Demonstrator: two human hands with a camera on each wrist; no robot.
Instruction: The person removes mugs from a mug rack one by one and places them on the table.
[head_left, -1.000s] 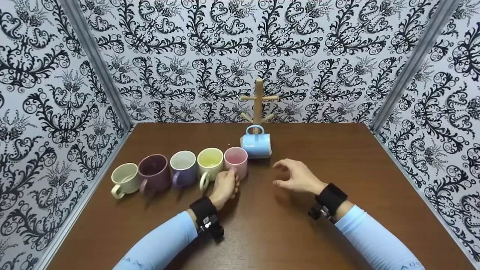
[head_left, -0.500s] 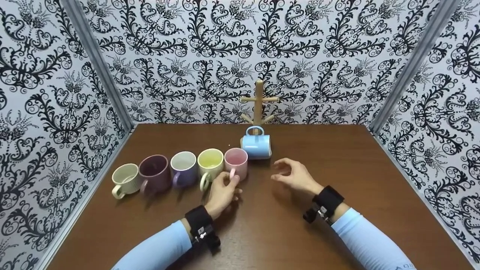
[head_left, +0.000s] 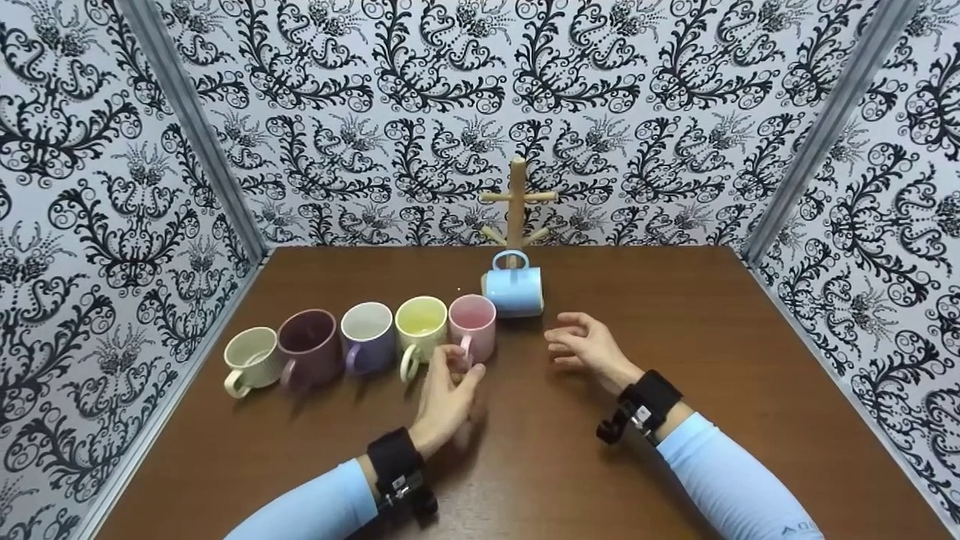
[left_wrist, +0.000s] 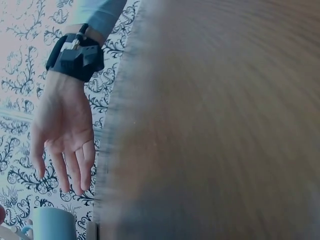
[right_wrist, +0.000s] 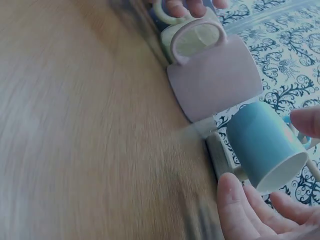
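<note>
My left hand [head_left: 444, 401] is in front of the pink mug [head_left: 478, 324], its thumb and forefinger parted beside the mug's handle, holding nothing. Fingertips of that hand appear at the top of the right wrist view, close to the pink handle. My right hand [head_left: 592, 349] hovers to the right with relaxed fingers and nothing in them; the left wrist view shows its palm. Between and behind the hands, a light blue mug [head_left: 514, 291] is turned sideways, handle up, in front of the wooden mug tree [head_left: 517, 199].
Left of the pink mug, a yellow mug [head_left: 421, 321], a purple mug [head_left: 369, 345], a maroon mug [head_left: 311, 345] and a ribbed cream mug [head_left: 255, 358] stand in a row on the brown table [head_left: 570, 465]. Patterned walls [head_left: 390, 112] enclose the back and sides.
My left hand has let go of the pink mug's handle, opened its fingers and drawn back slightly toward me. The right hand has shifted only a little; the mugs stay put.
</note>
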